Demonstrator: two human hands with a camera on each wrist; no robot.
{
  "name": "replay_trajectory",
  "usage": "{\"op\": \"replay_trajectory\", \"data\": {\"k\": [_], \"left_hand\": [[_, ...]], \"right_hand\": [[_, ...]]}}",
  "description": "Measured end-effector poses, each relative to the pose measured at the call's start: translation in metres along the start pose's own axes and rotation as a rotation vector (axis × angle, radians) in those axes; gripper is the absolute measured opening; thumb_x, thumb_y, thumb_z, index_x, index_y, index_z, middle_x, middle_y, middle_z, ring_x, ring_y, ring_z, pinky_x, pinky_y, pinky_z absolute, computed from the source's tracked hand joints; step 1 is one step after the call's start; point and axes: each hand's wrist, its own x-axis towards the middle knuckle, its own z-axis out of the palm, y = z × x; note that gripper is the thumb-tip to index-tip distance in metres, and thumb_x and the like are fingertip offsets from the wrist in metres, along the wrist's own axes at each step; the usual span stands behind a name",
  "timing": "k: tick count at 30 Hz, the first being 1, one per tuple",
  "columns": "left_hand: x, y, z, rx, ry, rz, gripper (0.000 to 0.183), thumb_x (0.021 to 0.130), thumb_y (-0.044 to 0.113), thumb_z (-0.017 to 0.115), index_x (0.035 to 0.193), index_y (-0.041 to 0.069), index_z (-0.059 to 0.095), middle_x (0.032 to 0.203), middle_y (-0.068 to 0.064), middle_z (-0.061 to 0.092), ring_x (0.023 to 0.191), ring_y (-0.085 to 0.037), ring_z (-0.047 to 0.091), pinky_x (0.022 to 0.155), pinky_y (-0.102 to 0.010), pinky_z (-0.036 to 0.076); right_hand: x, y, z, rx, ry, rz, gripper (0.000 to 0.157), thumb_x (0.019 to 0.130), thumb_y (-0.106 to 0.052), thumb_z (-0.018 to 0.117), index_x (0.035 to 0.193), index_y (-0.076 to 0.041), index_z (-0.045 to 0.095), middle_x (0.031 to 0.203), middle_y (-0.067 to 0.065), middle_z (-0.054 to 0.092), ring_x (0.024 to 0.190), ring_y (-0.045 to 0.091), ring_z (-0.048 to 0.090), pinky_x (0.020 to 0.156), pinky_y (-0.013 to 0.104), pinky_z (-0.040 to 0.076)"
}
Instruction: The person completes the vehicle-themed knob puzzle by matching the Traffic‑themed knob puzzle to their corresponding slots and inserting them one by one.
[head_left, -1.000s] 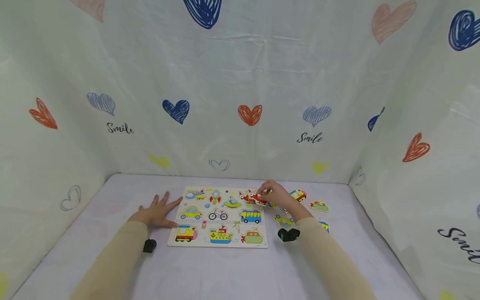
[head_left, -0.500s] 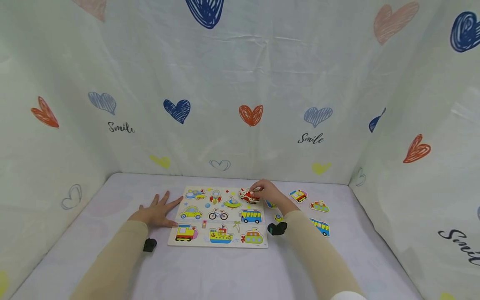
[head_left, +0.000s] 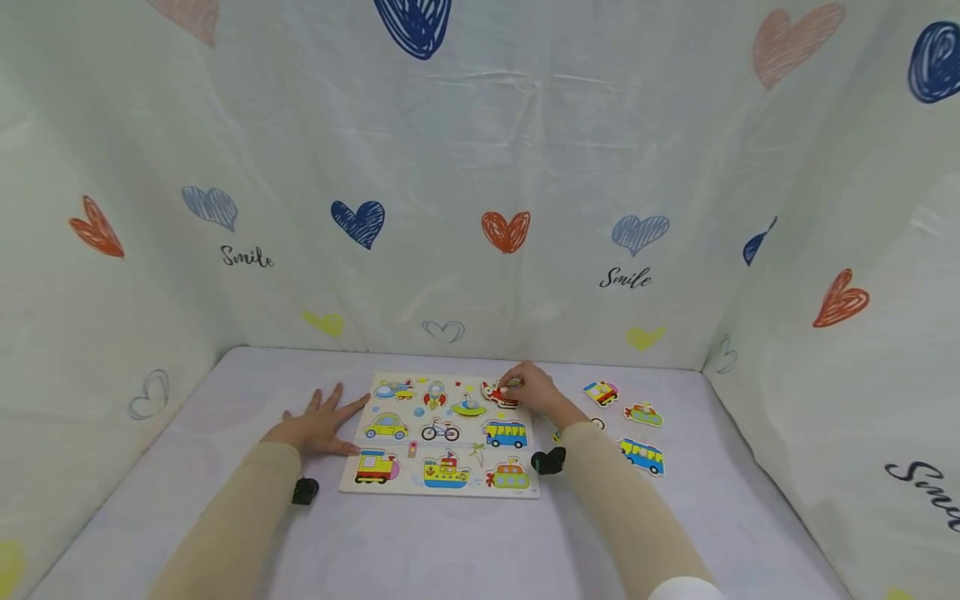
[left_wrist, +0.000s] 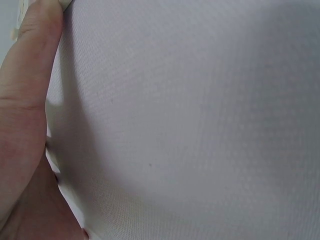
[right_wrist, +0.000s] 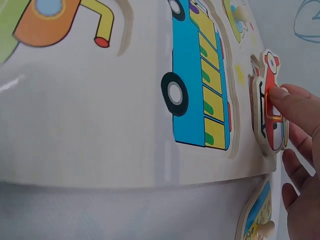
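Now pinching the red helicopter piece [right_wrist: 269, 121] in the right hand [head_left: 536, 392] at the far right corner of the puzzle board [head_left: 471, 427]; spreading the left hand [head_left: 313, 427] against its left edge.

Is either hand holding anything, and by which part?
The right hand pinches the flat red wooden helicopter piece near its face's middle; any knob there is hidden. The left hand holds nothing.

Head view: your right hand [head_left: 534, 390] covers part of the helicopter piece [head_left: 492, 395]; your right sleeve [head_left: 622, 500] hides most of a loose wheeled piece [head_left: 597, 423]. Right wrist view: puzzle board [right_wrist: 90, 135] runs off top and left; blue-and-yellow piece [right_wrist: 257, 207] cropped at bottom. Left wrist view: left edge cuts your left hand [left_wrist: 22, 110].
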Motion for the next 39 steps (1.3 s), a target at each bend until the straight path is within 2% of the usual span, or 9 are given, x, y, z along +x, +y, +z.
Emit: {"op": "replay_trajectory", "data": {"k": [5,18,32,39], "left_hand": [[0.0005,0.0022,-0.0003,0.006,-0.002,-0.017,0.103,0.074,0.057,0.077,0.154,0.019,0.025,0.157,-0.031,-0.001,0.138,-0.059,-0.004,0.094,-0.084,0.005],[0.0007,0.0034,0.0005,0.014,0.004,-0.024,0.104,0.073,0.058,0.077,0.154,0.019,0.026,0.157,-0.03,0.0,0.138,-0.059,-0.003,0.095,-0.083,0.005],[0.0011,0.0018,0.0017,0.008,0.01,-0.024,0.104,0.072,0.058,0.077,0.154,0.019,0.026,0.157,-0.03,0.001,0.138,-0.059,-0.003,0.095,-0.084,0.005],[-0.0009,0.0046,-0.0011,0.011,0.006,-0.023,0.104,0.073,0.058,0.077,0.154,0.019,0.026,0.157,-0.031,0.0,0.138,-0.059,-0.003,0.095,-0.083,0.005]], "right_hand": [[-0.0014,-0.0019,0.0019,-0.017,0.022,-0.003,0.006,0.087,-0.019,0.075,0.092,-0.021,0.076,0.109,0.0,0.057,0.093,0.021,0.05,0.095,0.056,0.029],[-0.0019,-0.0007,0.0046,-0.033,0.021,0.009,0.005,0.088,-0.021,0.074,0.093,-0.021,0.075,0.107,0.0,0.057,0.103,0.024,0.051,0.096,0.05,0.028],[0.0005,0.0016,0.0065,-0.063,0.011,-0.01,0.005,0.087,-0.022,0.075,0.093,-0.022,0.075,0.105,-0.002,0.058,0.101,0.021,0.053,0.093,0.051,0.033],[0.0002,0.002,0.0068,-0.05,0.003,0.021,0.006,0.087,-0.023,0.075,0.093,-0.022,0.076,0.106,-0.003,0.058,0.102,0.02,0.052,0.094,0.05,0.032]]}}
